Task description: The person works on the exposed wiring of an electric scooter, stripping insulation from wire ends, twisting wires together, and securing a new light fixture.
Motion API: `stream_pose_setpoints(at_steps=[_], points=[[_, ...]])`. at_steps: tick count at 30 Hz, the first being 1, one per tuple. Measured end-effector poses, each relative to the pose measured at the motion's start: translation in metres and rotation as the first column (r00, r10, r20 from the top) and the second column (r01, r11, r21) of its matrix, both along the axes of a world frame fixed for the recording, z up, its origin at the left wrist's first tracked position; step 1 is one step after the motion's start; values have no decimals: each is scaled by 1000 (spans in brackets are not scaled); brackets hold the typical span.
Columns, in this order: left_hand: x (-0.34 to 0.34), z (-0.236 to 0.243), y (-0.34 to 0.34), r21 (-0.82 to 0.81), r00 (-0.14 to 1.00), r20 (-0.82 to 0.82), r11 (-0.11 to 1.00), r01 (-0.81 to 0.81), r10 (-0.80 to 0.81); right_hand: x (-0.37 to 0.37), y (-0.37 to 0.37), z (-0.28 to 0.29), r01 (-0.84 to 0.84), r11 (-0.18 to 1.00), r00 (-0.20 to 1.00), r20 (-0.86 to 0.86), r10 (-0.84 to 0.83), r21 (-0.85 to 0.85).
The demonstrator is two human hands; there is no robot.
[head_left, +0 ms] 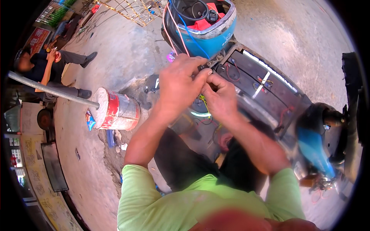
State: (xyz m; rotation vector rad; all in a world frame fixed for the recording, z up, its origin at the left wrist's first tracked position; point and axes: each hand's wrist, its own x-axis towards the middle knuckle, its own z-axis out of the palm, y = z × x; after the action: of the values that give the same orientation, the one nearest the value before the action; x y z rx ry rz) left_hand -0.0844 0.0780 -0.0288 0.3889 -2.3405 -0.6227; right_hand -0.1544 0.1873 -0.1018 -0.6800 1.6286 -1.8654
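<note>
My left hand [179, 82] and my right hand [222, 96] meet in front of me, with fingertips almost touching. Both are closed in a pinch around a small black piece [201, 67], mostly hidden by the fingers; its kind is unclear. Just right of them, a row of dark batteries [254, 71] with thin coloured wires lies in the opened frame of a blue electric vehicle. Beyond my hands rises its blue front panel [212, 44], with a blue cable [192, 37] and pink cables hanging across it. A yellow-green wire [205, 104] dangles below my fingers.
A red-and-white bucket [135, 111] filled with a hard grey mass holds a metal pole [54, 91] leaning left. A seated person [46, 69] is at the far left. A wire basket [133, 11] stands at the back; a blue body part [314, 148] lies right.
</note>
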Motion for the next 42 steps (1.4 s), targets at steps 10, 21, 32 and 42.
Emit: stream_pose_setpoints(at_steps=[10, 21, 32, 42], points=[[12, -18, -8, 670, 997, 2, 741, -55, 73, -6, 4, 13, -52, 999, 996, 75, 52, -11], [33, -20, -30, 845, 966, 29, 523, 113, -256, -19, 1, 16, -156, 986, 987, 35, 158, -55], [39, -33, -30, 648, 959, 86, 746, 151, -269, -26, -5, 9, -198, 978, 980, 20, 200, -65], [41, -24, -24, 581, 966, 124, 806, 114, -226, -28, -6, 6, -230, 971, 973, -5, 230, -64]])
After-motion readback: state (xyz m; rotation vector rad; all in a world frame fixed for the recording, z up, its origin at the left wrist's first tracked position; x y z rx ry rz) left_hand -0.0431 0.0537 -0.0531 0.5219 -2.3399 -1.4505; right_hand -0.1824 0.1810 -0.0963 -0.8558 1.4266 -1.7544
